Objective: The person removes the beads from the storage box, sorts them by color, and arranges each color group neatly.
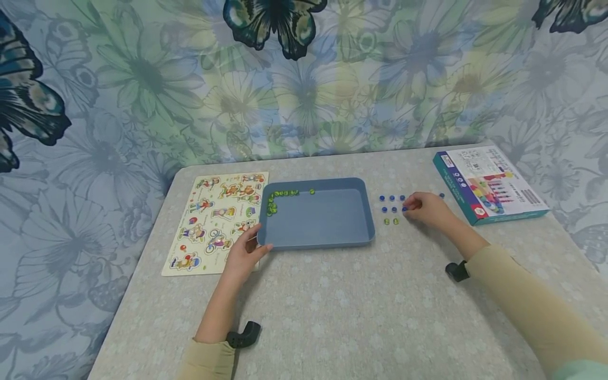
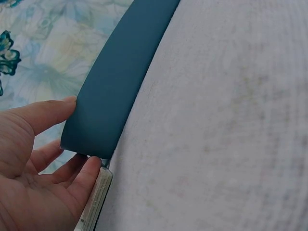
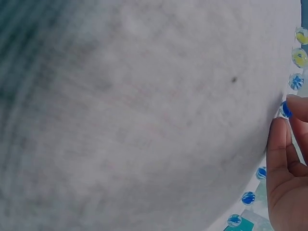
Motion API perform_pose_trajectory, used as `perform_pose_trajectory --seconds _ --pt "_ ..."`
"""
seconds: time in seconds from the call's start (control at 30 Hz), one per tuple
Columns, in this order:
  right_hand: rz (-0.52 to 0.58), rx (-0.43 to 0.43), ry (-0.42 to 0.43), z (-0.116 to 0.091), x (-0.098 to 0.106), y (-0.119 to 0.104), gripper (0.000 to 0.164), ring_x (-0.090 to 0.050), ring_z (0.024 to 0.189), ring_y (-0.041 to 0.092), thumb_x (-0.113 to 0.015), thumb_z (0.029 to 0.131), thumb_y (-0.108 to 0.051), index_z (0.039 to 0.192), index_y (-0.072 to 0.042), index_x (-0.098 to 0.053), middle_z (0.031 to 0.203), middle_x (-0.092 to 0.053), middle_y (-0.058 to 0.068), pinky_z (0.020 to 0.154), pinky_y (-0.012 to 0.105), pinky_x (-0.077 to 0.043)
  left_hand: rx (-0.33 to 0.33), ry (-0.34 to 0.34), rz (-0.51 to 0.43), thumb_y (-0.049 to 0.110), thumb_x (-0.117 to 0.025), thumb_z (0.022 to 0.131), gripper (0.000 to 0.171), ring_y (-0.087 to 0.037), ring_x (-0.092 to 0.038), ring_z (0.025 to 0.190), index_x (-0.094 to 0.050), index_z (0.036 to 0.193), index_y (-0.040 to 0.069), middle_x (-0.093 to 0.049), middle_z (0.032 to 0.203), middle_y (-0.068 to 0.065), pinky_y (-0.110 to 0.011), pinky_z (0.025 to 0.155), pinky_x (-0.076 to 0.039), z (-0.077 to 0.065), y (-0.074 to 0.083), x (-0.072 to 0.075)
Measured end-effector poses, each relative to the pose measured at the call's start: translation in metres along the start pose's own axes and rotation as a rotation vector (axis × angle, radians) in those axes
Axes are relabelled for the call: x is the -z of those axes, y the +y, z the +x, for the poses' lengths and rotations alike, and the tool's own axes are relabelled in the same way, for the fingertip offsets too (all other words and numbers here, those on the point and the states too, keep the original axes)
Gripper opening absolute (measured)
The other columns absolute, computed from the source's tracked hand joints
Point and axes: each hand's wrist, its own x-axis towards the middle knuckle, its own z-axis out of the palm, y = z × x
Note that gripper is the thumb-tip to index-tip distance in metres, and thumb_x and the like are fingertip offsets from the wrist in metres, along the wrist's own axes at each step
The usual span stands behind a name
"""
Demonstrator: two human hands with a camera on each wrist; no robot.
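My left hand (image 1: pixel 244 254) grips the near left corner of a blue-grey tray (image 1: pixel 328 245), thumb (image 2: pixel 55 113) against its side wall and fingers around the corner. Inside the tray, green marbles (image 1: pixel 272 206) line up along the left and far edges, and a single green marble (image 1: pixel 312 191) sits a little apart. To the right of the tray my right hand (image 1: pixel 427 209) pinches a blue marble (image 3: pixel 285 110) between thumb and fingertips, close over the table. Beside that hand lie rows of blue marbles (image 1: pixel 384 210), with two yellow-green marbles (image 1: pixel 391 221) nearer me.
A cream picture board (image 1: pixel 190 248) with cartoon figures lies left of the tray, close to its edge. At the far right rests a flat teal and white box (image 1: pixel 494 184). One more blue marble (image 1: pixel 442 195) is near the box. Floral curtain (image 1: pixel 309 105) hangs behind the table.
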Motion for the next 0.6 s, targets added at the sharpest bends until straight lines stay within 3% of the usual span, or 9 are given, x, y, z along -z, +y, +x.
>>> perform_pose_trajectory --seconds 0.23,0.33,0.47,0.6 --pt "-0.001 0.019 -0.012 -0.004 0.003 -0.001 0.027 -0.05 0.086 0.025 -0.063 0.089 -0.02 0.11 -0.003 -0.059 0.096 -0.058 0.013 0.075 0.033 -0.047 -0.014 -0.007 -0.01 0.022 -0.069 0.086 0.067 -0.03 -0.032 0.134 -0.035 0.144 0.014 -0.033 0.146 -0.013 -0.041 0.105 -0.035 0.001 -0.002 0.0" --pt "-0.005 0.03 0.009 -0.005 0.007 -0.003 0.031 -0.051 0.086 0.025 -0.061 0.091 -0.029 0.11 -0.004 -0.059 0.098 -0.058 0.013 0.072 0.031 -0.047 -0.015 -0.006 -0.013 0.022 -0.069 0.086 0.067 -0.03 -0.032 0.134 -0.035 0.144 0.014 -0.033 0.146 -0.013 -0.041 0.105 -0.036 0.002 -0.003 0.0" --pt "0.02 0.073 0.102 -0.008 0.009 -0.015 0.036 -0.052 0.089 0.024 -0.057 0.093 -0.035 0.113 -0.006 -0.06 0.102 -0.06 0.012 0.073 0.033 -0.049 -0.006 -0.008 -0.021 0.023 -0.069 0.086 0.068 -0.03 -0.031 0.135 -0.034 0.145 0.014 -0.032 0.147 -0.014 -0.041 0.106 -0.035 0.001 -0.002 0.0" --pt "0.068 0.182 0.212 -0.011 0.002 -0.042 0.033 -0.056 0.094 0.024 -0.059 0.093 -0.027 0.118 -0.006 -0.06 0.108 -0.062 0.01 0.081 0.04 -0.051 0.021 -0.014 -0.03 0.019 -0.067 0.087 0.067 -0.032 -0.031 0.135 -0.033 0.145 0.011 -0.031 0.147 -0.016 -0.042 0.106 -0.034 -0.005 0.012 0.001"
